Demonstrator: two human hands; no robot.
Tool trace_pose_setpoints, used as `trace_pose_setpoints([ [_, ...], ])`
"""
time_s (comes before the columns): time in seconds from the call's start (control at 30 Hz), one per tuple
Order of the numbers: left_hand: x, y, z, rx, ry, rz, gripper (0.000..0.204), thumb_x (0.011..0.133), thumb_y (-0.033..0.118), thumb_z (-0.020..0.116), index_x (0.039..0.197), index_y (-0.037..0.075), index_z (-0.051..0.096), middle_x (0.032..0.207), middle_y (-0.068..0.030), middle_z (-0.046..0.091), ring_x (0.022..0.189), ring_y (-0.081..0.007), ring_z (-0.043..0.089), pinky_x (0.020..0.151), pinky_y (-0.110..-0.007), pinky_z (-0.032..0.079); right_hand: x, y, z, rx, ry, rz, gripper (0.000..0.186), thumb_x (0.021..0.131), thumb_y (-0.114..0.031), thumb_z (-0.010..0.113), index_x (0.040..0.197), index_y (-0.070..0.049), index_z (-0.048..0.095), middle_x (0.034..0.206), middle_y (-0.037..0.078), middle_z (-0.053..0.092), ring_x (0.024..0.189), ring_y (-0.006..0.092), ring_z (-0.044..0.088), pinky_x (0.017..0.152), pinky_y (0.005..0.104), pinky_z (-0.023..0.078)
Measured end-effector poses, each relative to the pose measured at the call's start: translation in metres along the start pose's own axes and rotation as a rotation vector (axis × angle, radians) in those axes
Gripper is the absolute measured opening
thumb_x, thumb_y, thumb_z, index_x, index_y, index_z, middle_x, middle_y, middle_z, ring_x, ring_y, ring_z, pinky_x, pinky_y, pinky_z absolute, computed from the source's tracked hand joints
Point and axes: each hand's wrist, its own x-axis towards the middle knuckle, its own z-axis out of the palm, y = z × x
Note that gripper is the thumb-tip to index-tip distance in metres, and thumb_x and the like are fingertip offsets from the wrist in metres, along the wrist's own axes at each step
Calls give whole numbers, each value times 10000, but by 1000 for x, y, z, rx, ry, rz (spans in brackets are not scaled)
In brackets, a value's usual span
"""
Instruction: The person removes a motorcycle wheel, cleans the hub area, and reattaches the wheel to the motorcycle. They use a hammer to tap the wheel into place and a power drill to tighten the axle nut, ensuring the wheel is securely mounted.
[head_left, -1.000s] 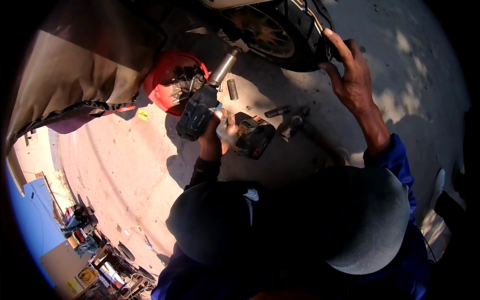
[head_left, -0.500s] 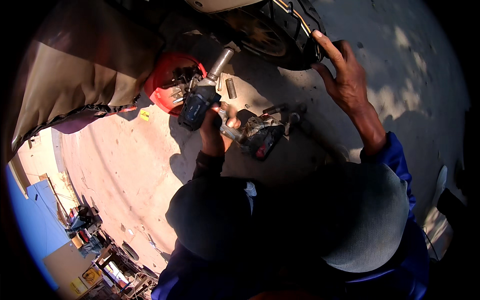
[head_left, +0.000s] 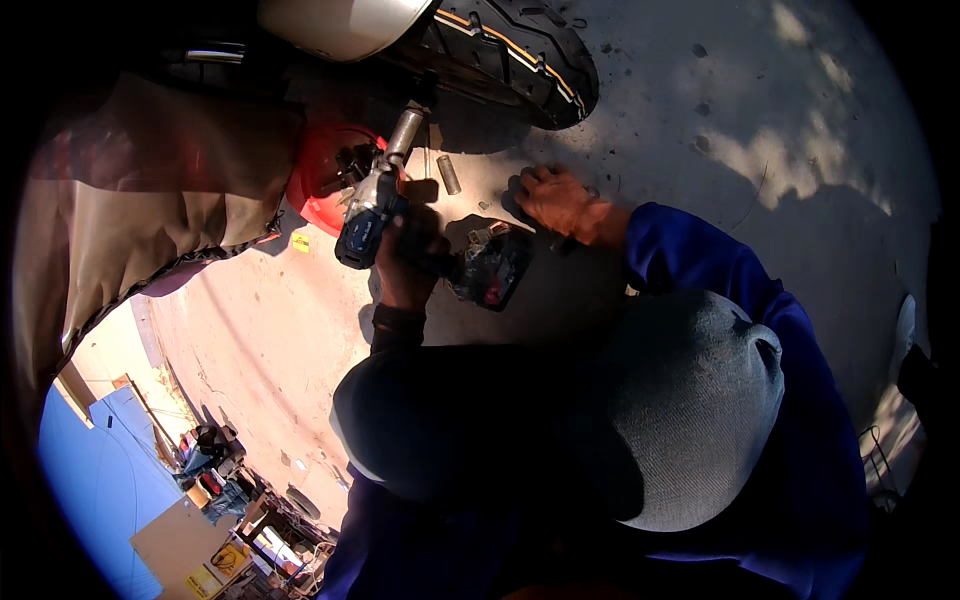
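Observation:
My left hand (head_left: 402, 262) is wrapped around the grip of a cordless impact wrench (head_left: 362, 228). A long metal socket (head_left: 405, 132) on its nose points up towards the motorcycle's wheel. At the other end of the grip is a dark battery pack (head_left: 495, 270) with a red patch and cloudy wrapping. My right hand (head_left: 568, 207) is low over the ground, right of the battery, its fingers curled down. Whatever lies under those fingers is hidden. A loose cylindrical socket (head_left: 449, 174) lies on the ground between the wrench and the wheel.
A black tyre (head_left: 520, 65) with orange and white stripes stands at the top. Left of the wrench, a red basin (head_left: 318, 195) holds dark metal parts. A brown cover (head_left: 170, 200) hangs at left. A yellow label (head_left: 300, 242) lies nearby. Clutter (head_left: 215, 465) is piled at lower left.
My right hand has left the tyre's edge and come down to the ground near the battery pack. My left hand still holds the impact wrench. The whole view has shifted.

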Motion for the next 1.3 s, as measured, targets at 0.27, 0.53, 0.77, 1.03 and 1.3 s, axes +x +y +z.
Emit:
trace_pose_setpoints([
  [0.27, -15, 6, -4, 70, 88, -8, 342, 968, 423, 630, 1096, 115, 555, 945, -18, 516, 742, -166, 512, 686, -326, 441, -72, 63, -105, 700, -23, 232, 361, 911, -128, 685, 1249, -15, 630, 1168, 218, 634, 1114, 388, 646, 963, 445, 521],
  [0.53, -18, 1, 3, 60, 91, 43, 354, 965, 448, 646, 1043, 122, 533, 890, -20, 483, 701, -160, 480, 672, -332, 415, 5, 194, -188, 1458, 637, 416, 438, 1001, -386, 701, 1200, 2, 657, 847, -20, 560, 695, 70, 411, 640, 266, 391],
  [0.77, -16, -3, 11, 56, 161, 25, 380, 949, 465, 669, 990, 120, 516, 869, -23, 458, 689, -166, 464, 654, -334, 400, 134, 200, -222, 1201, 641, 317, 494, 962, -299, 736, 1305, 44, 646, 916, 58, 648, 814, 128, 568, 724, 315, 483],
  [1.03, -13, -5, 9, -47, 149, 20, 380, 897, 427, 724, 927, 113, 512, 827, -30, 450, 688, -178, 463, 627, -311, 411, 188, 216, -195, 2012, 569, 141, 372, 992, -115, 642, 1325, 46, 608, 1106, 147, 668, 874, 207, 641, 735, 329, 538],
  [1.3, -11, -3, 5, -45, 117, 15, 382, 910, 432, 716, 922, 112, 509, 806, -31, 439, 648, -170, 439, 611, -319, 397, 212, 204, -185, 2701, 620, 71, 221, 1078, -173, 403, 1014, -43, 571, 754, 68, 551, 681, 237, 536, 707, 415, 526],
])
